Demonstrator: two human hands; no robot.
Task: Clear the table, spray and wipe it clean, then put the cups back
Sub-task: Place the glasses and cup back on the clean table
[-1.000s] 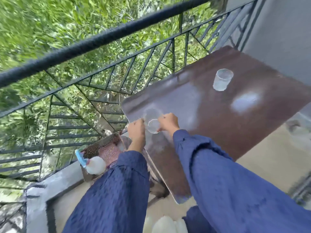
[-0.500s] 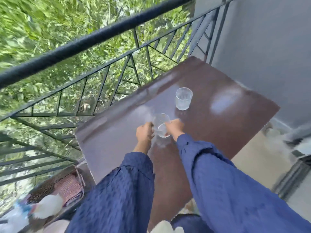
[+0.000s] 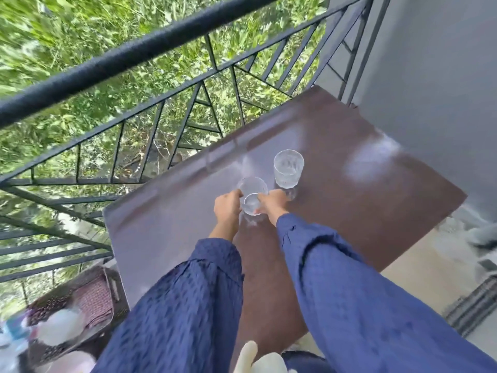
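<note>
Left hand (image 3: 227, 207) and right hand (image 3: 271, 203) clasped one clear cup (image 3: 252, 204) from either side over the table (image 3: 349, 211), just beside the second cup (image 3: 288, 168). Judged light, rigid, slick and breakable; best gripped round its walls.

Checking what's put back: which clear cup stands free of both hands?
The farther cup, upright on the table, apart from the hands. The other cup is gripped between the left hand and right hand.

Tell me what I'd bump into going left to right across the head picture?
basket → left hand → held cup → right hand → standing cup
</note>
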